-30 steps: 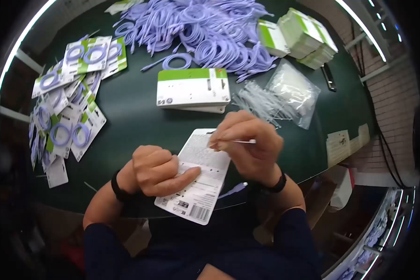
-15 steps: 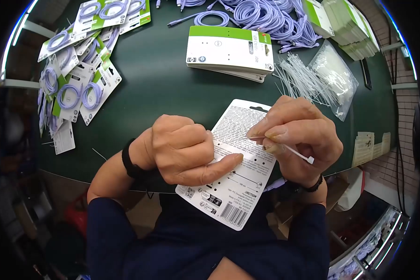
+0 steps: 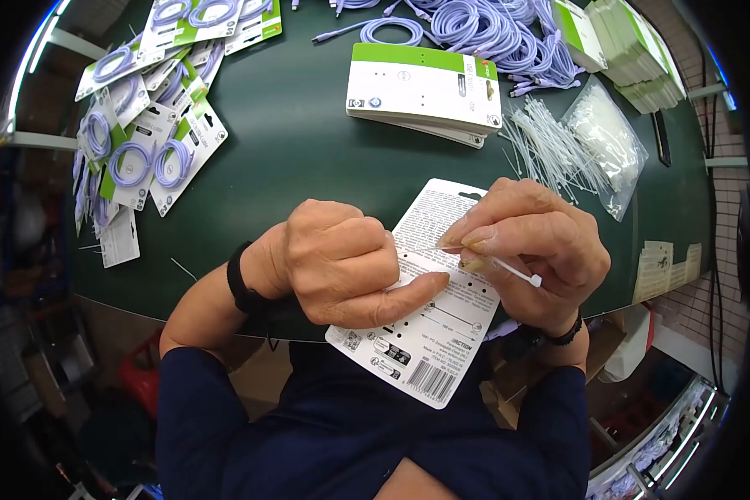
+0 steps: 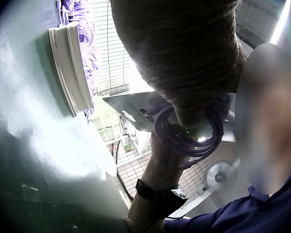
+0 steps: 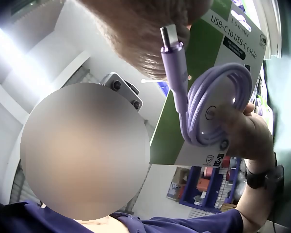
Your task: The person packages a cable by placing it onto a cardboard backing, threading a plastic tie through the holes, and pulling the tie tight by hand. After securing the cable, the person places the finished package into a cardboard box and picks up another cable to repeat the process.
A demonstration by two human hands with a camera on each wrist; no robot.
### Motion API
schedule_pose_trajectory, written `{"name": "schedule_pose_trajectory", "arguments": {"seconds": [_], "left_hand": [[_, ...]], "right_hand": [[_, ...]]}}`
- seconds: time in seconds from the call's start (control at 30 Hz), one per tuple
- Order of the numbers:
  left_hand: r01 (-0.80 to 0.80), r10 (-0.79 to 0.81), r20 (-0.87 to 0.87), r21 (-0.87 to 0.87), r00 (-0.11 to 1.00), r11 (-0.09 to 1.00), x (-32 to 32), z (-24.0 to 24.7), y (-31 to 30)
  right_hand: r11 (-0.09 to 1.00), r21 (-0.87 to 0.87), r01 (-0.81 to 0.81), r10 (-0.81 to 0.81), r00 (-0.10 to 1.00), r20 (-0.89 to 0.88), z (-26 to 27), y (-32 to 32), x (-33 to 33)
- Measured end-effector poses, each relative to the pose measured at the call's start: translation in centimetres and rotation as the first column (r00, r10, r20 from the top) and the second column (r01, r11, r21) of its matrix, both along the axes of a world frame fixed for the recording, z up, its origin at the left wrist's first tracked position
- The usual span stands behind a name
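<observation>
My left hand grips a white printed packaging card, its back with text and barcode facing up and my thumb lying across it. On the card's green and white front, a coiled lilac USB-C cable lies under my left fingers, its plug sticking out in the right wrist view. My right hand pinches a white cable tie between thumb and fingertips over the card. The tie's head points down to the right. A thin strand runs from the pinch towards my left fist.
Beyond the hands stands a stack of cards. Loose cable ties and a clear plastic bag lie right of it. Carded cables pile up at left. Heaped lilac cables and more card stacks sit at the back.
The head view has shifted, so the table's things sit higher in it. My right hand has moved from the card's top end to beside its middle, still pinching the tie. The left hand keeps its grip.
</observation>
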State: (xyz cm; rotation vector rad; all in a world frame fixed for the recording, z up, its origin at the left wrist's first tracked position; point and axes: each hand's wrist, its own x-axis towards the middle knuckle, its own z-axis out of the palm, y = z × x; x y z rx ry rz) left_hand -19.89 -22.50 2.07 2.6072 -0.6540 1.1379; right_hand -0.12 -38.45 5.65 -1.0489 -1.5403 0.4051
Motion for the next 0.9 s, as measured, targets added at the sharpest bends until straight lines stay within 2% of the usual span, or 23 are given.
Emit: {"name": "schedule_pose_trajectory", "arguments": {"seconds": [0.17,0.27,0.4,0.5,0.57,0.67,0.8,0.9], "left_hand": [[0.002,-0.002,-0.015,0.008,1.0,1.0,0.1,0.0,0.1],[0.017,-0.017,0.071,-0.005,0.997,1.0,0.8,-0.1,0.0],[0.015,-0.015,0.061,-0.011,0.998,1.0,0.8,-0.3,0.0],[0.025,-0.022,0.081,-0.041,0.996,0.999,1.1,-1.0,-0.2],[0.035,-0.03,0.095,-0.055,0.995,0.998,1.1,-1.2,-0.3],[0.001,-0.003,-0.021,-0.086,1.0,0.996,0.5,-1.1,-0.5],[-0.02,0.019,-0.004,-0.13,1.0,0.991,0.9,-1.2,-0.7],[-0.023,0.018,-0.029,-0.169,0.999,0.985,1.1,-0.7,-0.7]], "right_hand": [[0.999,-0.034,-0.018,0.017,1.0,-0.004,0.0,0.2,0.1],[0.996,-0.08,-0.038,0.035,0.999,-0.035,0.0,0.4,-0.1],[0.982,-0.179,-0.051,0.044,0.998,-0.041,0.1,0.5,-0.3],[0.941,-0.332,-0.067,0.072,0.997,0.003,0.7,0.6,-0.1],[0.933,-0.351,-0.074,0.074,0.997,-0.014,0.8,0.6,0.0],[0.918,-0.387,-0.087,0.075,0.996,-0.046,0.8,0.6,0.4],[0.886,-0.453,-0.103,0.091,0.995,-0.047,0.9,0.6,0.8],[0.905,-0.413,-0.099,-0.012,0.966,-0.258,0.0,0.7,0.7]]}}
